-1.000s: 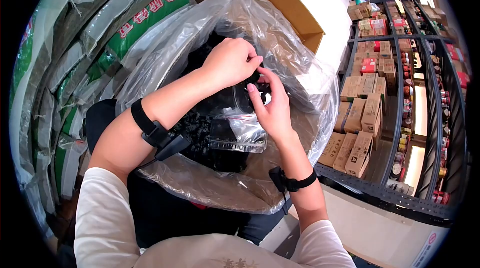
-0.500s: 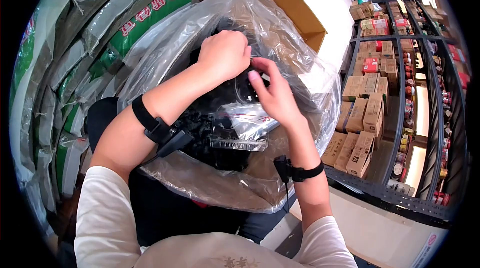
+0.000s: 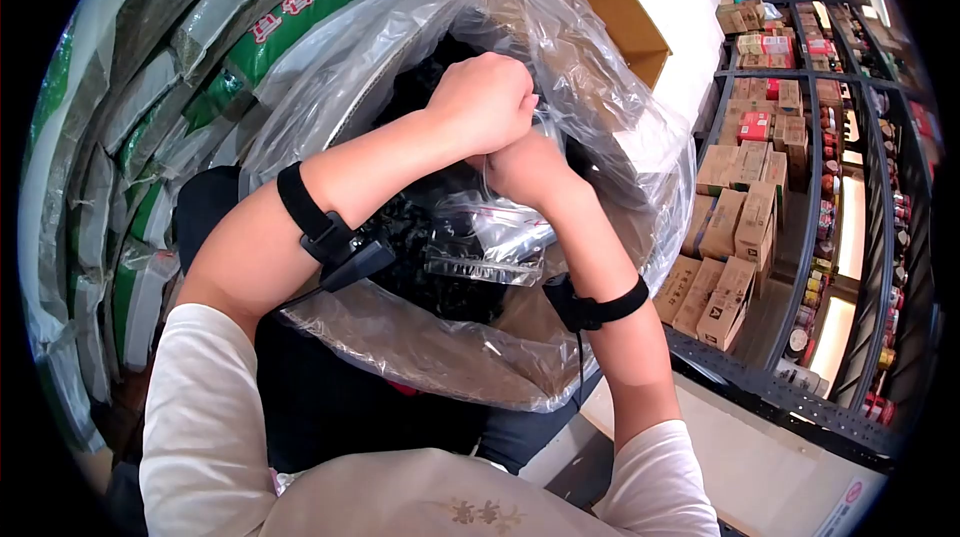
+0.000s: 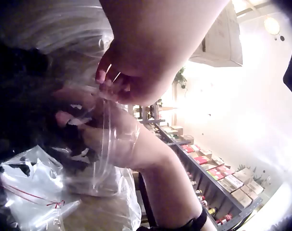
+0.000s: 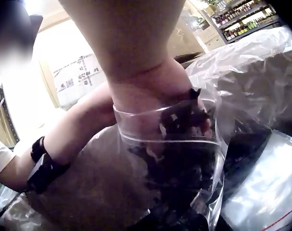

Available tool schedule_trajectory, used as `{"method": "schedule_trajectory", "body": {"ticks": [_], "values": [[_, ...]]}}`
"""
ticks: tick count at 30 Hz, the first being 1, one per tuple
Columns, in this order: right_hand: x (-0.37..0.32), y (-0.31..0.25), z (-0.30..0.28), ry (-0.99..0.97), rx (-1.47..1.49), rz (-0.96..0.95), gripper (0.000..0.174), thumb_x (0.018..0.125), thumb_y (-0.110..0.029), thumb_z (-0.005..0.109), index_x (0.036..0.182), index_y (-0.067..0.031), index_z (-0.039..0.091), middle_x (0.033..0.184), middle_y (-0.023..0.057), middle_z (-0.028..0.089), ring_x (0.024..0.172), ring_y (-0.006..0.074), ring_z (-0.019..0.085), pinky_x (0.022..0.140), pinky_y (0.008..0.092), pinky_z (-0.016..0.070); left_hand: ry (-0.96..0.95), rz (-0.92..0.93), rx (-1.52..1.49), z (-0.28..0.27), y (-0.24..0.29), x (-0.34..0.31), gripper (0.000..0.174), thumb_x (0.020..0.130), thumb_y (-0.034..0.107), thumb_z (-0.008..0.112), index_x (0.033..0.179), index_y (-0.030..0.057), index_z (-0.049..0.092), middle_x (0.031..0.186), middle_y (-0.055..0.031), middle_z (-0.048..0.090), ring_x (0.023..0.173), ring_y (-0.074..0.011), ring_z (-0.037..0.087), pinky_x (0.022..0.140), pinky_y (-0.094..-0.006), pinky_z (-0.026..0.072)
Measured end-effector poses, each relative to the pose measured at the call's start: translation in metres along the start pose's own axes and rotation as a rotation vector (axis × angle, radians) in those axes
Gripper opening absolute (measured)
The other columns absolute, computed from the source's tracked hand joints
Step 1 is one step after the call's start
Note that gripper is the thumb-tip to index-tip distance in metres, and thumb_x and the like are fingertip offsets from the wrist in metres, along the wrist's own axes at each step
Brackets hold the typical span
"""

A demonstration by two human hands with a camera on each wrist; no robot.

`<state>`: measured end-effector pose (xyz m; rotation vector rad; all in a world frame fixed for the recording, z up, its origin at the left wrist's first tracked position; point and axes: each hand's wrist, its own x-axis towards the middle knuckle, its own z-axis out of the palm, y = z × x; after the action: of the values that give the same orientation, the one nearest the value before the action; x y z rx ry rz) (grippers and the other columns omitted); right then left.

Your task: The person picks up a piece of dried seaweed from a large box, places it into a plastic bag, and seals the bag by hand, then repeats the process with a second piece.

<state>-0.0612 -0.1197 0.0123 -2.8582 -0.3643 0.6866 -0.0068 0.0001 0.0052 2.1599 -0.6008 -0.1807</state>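
Left hand [image 3: 485, 102] pinches the rim of the small clear bag [image 5: 184, 159]. Right hand [image 3: 520, 169], just below and inside it, clutches dark dried pieces [image 5: 184, 120]. Filling appears partway; sealing not yet done.

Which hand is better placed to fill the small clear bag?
Right: the right hand is inside the small clear bag among dark pieces, while the left hand pinches its rim open.
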Motion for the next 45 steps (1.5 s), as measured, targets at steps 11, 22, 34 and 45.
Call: {"method": "schedule_trajectory", "body": {"ticks": [11,22,34,45], "values": [[-0.028,0.032,-0.021,0.166,0.780,-0.095,0.052,0.091,-0.014,0.060,0.139,-0.0095,0.043,0.150,0.0135,0.030,0.138,0.0301,0.030,0.111,0.0394,0.0285,0.175,-0.082,0.086,-0.011,-0.004,0.004,0.023,0.084,0.024,0.061,0.076,0.0046,0.069,0.080,-0.0154,0.067,0.080,-0.0353,0.065,0.070,-0.0459,0.0523],[-0.035,0.005,-0.022,0.121,0.365,-0.003,0.024,0.073,-0.017,0.078,0.086,-0.0018,0.066,0.079,0.0152,0.066,0.071,0.0300,0.064,0.067,0.0385,0.0507,0.139,-0.055,0.063,-0.006,-0.002,0.003,0.024,0.084,0.023,0.061,0.071,0.0034,0.068,0.075,-0.0163,0.066,0.075,-0.0373,0.065,0.068,-0.0473,0.0521],[-0.015,-0.005,-0.008,0.214,0.356,-0.039,0.031,0.073,-0.029,0.080,0.075,-0.0021,0.064,0.065,0.0150,0.062,0.062,0.0314,0.061,0.059,0.0391,0.0475,0.140,-0.091,0.114,-0.009,-0.005,0.006,0.024,0.085,0.023,0.059,0.076,0.0025,0.068,0.084,-0.0163,0.066,0.082,-0.0375,0.064,0.072,-0.0485,0.0509],[-0.084,0.048,0.001,0.430,0.081,-0.127,0.018,0.080,-0.022,0.073,0.092,-0.0086,0.069,0.115,0.0106,0.066,0.128,0.0302,0.048,0.104,0.0446,0.0355,0.168,-0.098,0.120,-0.017,-0.008,0.010,0.026,0.086,0.026,0.058,0.078,0.0039,0.068,0.080,-0.0154,0.067,0.080,-0.0366,0.064,0.073,-0.0473,0.0515]]}}
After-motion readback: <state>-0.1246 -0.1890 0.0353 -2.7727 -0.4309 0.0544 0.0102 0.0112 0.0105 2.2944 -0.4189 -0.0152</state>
